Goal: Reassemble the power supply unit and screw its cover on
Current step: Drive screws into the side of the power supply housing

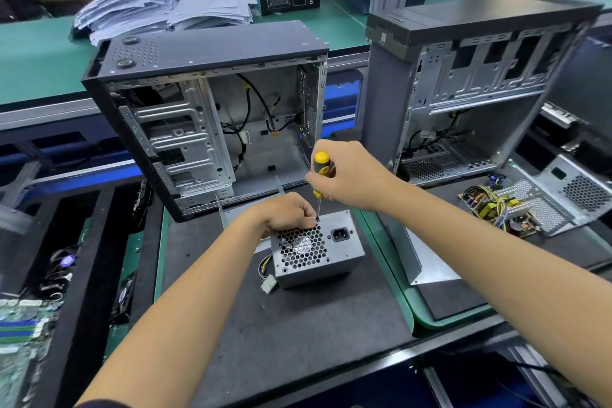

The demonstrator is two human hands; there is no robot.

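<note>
Right hand (351,175) clamped on screwdriver (320,172), tip at far left corner of power supply (314,250); left hand (286,214) curled there, grip contents unclear.

Just one view here, a wide-angle head cam looking forward and down from above the near edge of the bench (298,325). Both forearms reach in from the bottom corners, so it sits close over the work, with the power supply unit (314,250) about dead centre. Further back it takes in two open computer cases (212,116) and a green-topped table (39,53) behind them. The edges bend and blur a bit, probably lens distortion.
</note>
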